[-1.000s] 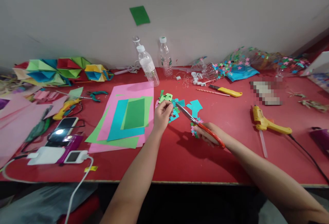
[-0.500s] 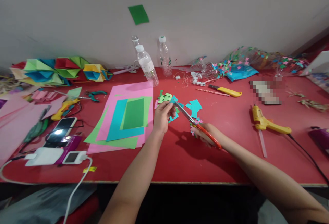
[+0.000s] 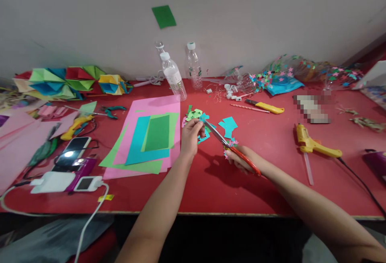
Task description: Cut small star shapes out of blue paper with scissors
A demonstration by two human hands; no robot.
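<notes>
Between the fingertips of my left hand (image 3: 190,133) is a small piece of blue paper (image 3: 204,116), held over the table. My right hand (image 3: 243,157) grips red-handled scissors (image 3: 230,146), whose blade tips reach the paper beside my left fingers. Under and around my left hand lie green paper scraps (image 3: 194,114) and blue scraps with star shapes. Cut blue paper pieces (image 3: 229,125) rest to the right of the blades. A little heap of small paper stars (image 3: 226,152) is partly covered by my right hand and the scissors.
Stacked coloured sheets (image 3: 157,134) lie to the left. Plastic bottles (image 3: 175,77) stand by the wall. Rightward are a yellow utility knife (image 3: 268,107) and a yellow glue gun (image 3: 316,144) with a cord. A power strip (image 3: 83,170) with chargers sits at the left.
The scissors have shifted slightly left, their tips now closer to my left fingers. The blue piece in my left hand has been turned and looks smaller.
</notes>
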